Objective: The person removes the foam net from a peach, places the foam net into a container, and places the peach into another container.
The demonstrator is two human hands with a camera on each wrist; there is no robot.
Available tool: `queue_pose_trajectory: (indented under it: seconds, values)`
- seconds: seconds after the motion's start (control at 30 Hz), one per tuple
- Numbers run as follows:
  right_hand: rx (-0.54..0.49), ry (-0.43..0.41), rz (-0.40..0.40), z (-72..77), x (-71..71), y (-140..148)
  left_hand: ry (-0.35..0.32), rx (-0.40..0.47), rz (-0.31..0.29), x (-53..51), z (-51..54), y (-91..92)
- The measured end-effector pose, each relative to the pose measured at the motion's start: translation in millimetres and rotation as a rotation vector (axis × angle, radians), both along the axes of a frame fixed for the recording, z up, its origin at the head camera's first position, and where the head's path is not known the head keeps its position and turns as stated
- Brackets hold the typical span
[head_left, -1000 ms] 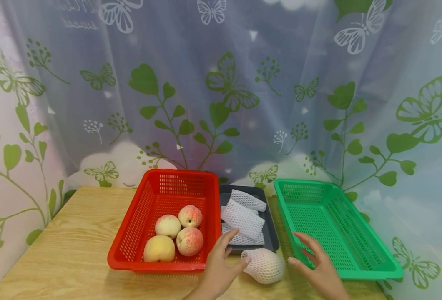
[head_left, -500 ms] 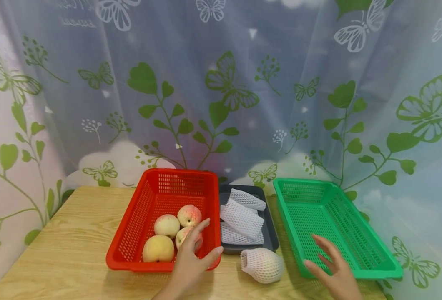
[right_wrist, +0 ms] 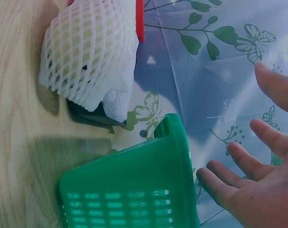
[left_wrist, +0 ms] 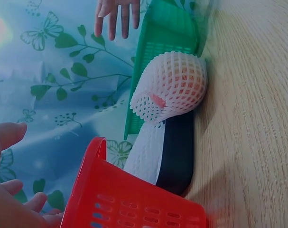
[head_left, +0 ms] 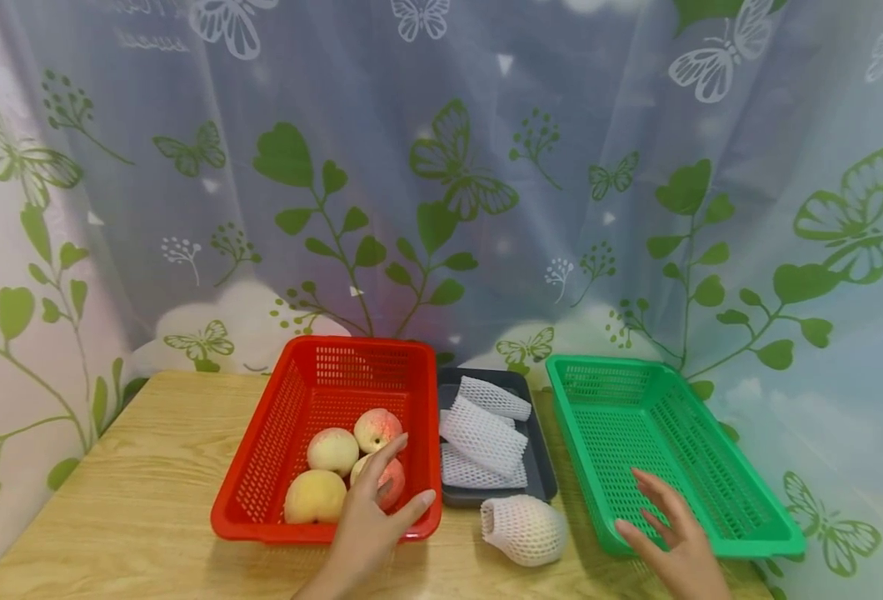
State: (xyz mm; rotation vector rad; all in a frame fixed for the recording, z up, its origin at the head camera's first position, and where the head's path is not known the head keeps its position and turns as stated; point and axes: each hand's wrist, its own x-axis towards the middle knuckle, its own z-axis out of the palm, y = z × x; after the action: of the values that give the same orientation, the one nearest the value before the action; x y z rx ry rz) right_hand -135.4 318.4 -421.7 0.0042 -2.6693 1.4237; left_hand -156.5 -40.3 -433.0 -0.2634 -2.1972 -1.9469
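Note:
My left hand (head_left: 370, 521) hovers over the front right rim of the red basket (head_left: 254, 530), fingers spread, holding nothing; it partly hides a peach (head_left: 391, 487). Several peaches lie in that basket, among them a yellow one (head_left: 314, 497). A peach in a white foam net (head_left: 526, 531) lies on the table between the hands; its net opening faces left. Above the near left corner of the green basket (head_left: 711, 550) is my right hand (head_left: 674, 537), loosely spread, with nothing in it. In the right wrist view its fingers (right_wrist: 250, 161) are relaxed beside the basket rim.
A dark grey tray (head_left: 545, 467) stands between the two baskets, with several white foam nets (head_left: 484, 435) in it. The wooden table (head_left: 134, 483) extends to the left of the red basket. A patterned curtain (head_left: 486, 167) hangs behind.
My left hand has moved left, from beside the netted peach to over the red basket. My right hand has drawn away to the right. The netted peach stays on the table.

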Motion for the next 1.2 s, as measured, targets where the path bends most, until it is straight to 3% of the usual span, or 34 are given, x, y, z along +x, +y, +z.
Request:
queue_pose_trajectory:
  seconds: [0.27, 0.57, 0.83, 1.07, 1.2]
  values:
    - [0.008, 0.068, 0.038, 7.3, -1.0, -6.3, 0.006, -0.020, -0.017, -2.5, 0.9, 6.8]
    - [0.008, 0.172, 0.141, 5.6, -9.8, -23.5, 0.090, -0.065, -0.130, -6.2, 10.2, 30.4]
    - [0.006, 0.227, 0.232, -7.0, -16.5, -39.8, 0.087, -0.097, -0.247, -6.8, 8.3, 59.4]
    - [0.003, 0.217, 0.280, -25.0, -15.5, -52.0, 0.089, -0.268, -0.258, -4.9, 1.0, 81.9]
    - [0.064, 0.252, 0.273, -41.6, -15.2, -56.4, 0.077, -0.283, -0.273, -4.1, -9.1, 91.3]
